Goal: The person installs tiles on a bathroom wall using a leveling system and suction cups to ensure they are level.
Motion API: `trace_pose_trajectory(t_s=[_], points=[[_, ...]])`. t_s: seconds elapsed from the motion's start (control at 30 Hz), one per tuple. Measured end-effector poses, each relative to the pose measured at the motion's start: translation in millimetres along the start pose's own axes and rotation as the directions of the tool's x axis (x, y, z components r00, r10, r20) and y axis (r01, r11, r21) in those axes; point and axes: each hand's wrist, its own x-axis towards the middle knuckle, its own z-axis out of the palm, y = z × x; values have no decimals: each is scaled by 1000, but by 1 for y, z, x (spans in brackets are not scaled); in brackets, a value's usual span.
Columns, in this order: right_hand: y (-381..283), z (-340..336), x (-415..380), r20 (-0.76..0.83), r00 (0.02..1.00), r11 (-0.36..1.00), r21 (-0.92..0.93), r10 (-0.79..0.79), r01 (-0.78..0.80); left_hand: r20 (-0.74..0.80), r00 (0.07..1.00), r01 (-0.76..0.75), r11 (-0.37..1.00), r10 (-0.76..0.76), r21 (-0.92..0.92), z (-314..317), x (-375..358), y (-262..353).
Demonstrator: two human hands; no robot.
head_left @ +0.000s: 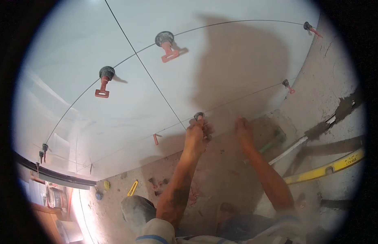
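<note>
Large pale tiles (115, 122) with thin joints fill the wall in front of me. My left hand (195, 133) is closed round a tile leveling clip (199, 116) at the lower joint; its round dark cap shows above my fingers. To the right, my right hand (242, 127) is raised near the tiles' lower edge, its fingers close together; whether it holds anything is too small to see. Red T-handled clips with dark caps (104, 77) (164, 42) sit along the upper curved joint. A small red piece (156, 139) sticks out of the lower joint left of my left hand.
A yellow spirit level (331, 167) lies at the right, below a rough wall (339, 77). On the dusty floor (120, 203) are a yellow-handled tool (133, 188) and red scraps (193, 196). Buckets (69, 232) stand at the lower left.
</note>
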Motion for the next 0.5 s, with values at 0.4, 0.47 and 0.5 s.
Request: trace_pose_trajectory(t_s=[0.4, 0.47, 0.5], points=[[-24, 1, 17, -45, 987, 969, 193, -151, 157, -108, 937, -334, 943, 333, 6, 25, 13, -35], [-20, -2, 20, 7, 987, 984, 77, -159, 158, -80, 949, -298, 950, 305, 97, 6, 5, -25], [-21, -2, 20, 11, 987, 984, 79, -161, 160, -48, 960, -260, 946, 274, 192, 0, 2, -20]])
